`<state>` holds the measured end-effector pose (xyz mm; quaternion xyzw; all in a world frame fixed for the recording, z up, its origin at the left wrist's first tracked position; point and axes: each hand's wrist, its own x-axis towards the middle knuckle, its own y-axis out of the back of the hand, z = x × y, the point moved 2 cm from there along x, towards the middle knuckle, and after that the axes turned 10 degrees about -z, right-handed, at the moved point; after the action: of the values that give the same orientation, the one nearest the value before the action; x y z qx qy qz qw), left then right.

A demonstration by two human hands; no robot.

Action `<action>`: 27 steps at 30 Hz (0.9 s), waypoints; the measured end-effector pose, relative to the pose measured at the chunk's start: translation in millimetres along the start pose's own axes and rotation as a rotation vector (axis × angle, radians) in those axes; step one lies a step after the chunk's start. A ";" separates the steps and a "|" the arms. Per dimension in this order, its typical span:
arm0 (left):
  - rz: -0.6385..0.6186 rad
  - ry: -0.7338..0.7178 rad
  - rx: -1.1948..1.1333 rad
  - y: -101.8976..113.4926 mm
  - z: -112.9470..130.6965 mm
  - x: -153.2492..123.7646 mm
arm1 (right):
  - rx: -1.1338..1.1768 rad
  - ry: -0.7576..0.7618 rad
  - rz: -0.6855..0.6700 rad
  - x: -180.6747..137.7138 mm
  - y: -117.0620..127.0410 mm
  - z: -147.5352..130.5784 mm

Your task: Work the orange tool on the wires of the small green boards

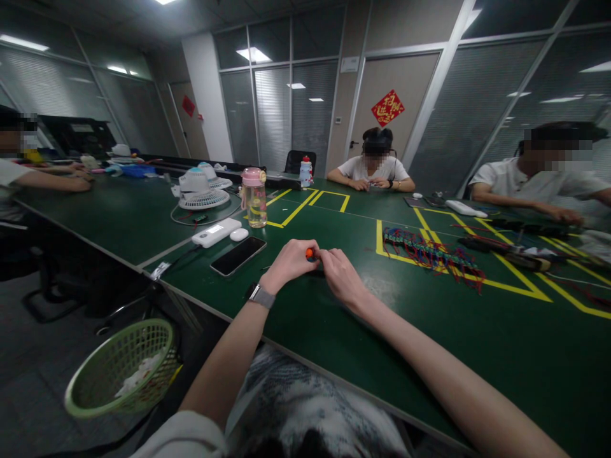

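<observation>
Both my hands meet just above the green table [305, 331]. My left hand [291, 262], with a watch [260, 294] on its wrist, is closed around a small orange, round-ended piece [310, 254]; what kind of thing it is, I cannot tell. Fingertips of my right hand [340, 275] pinch together right beside that piece, and whatever lies between them is hidden. A dark shape shows under the fingers, too dim to name. Left of my left hand a black phone [238, 256] lies flat on the table.
Wired circuit boards [429, 253] lie in a row inside yellow tape at right. A pink-lidded bottle [254, 198], a white power bank [217, 233] and white fans [198, 187] stand leftward. A green basket [121, 366] is on the floor. Several people sit around the table.
</observation>
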<state>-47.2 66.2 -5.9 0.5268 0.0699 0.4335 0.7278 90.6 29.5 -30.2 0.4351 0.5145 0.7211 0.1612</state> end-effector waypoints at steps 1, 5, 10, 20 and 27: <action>0.004 0.006 -0.005 0.4 0.3 0.0 | 0.009 0.004 0.000 -0.4 0.1 0.4; 0.006 0.026 -0.019 1.7 2.7 0.2 | 0.148 -0.037 0.059 -2.2 -2.5 6.7; 0.036 0.030 -0.038 3.4 2.9 0.1 | 0.318 -0.161 0.197 -4.0 -9.9 15.7; 0.071 0.018 -0.101 6.2 -3.1 0.3 | 0.623 -0.188 0.295 -13.7 -18.8 23.6; 0.005 0.036 -0.160 10.2 -1.1 -1.5 | 0.860 -0.295 0.277 -13.2 -17.4 26.7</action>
<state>-54.4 66.6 1.6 0.4592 0.0469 0.4488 0.7652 115.5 43.9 -49.1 0.6248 0.6750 0.3877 -0.0600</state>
